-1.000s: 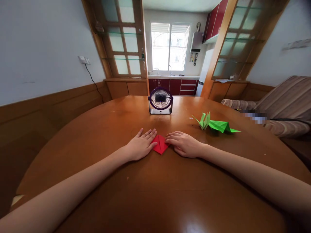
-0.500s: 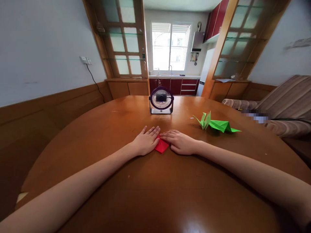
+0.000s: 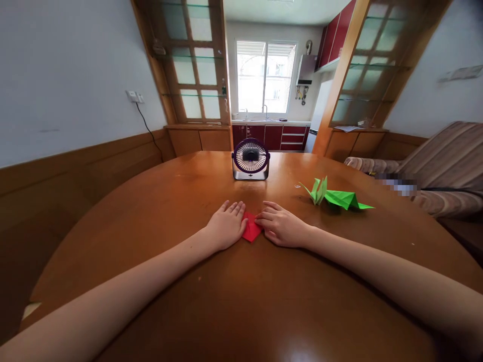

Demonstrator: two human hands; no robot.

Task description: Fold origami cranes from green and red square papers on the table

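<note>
A folded piece of red origami paper (image 3: 251,231) lies flat on the round wooden counter (image 3: 158,221), directly in front of the person and between the two hands. The left hand (image 3: 227,227) rests palm down on the counter with its fingers stretched out and close together; its thumb side and fingertips press on the left edge of the red paper. The right hand (image 3: 281,226) lies flat on the other side, fingers extended toward the left, with its fingertips on the right edge of the paper. Neither hand is closed around the paper; both are spread open and only press it down, so that just a small pointed wedge of red shows in the gap between them, its tip pointing toward the person.

Farther back on the counter, beyond the hands, a small purple desk fan (image 3: 251,159) stands upright facing the person. To the right of the right hand, well apart from it, a green origami crane (image 3: 335,196) sits on the counter.
</note>
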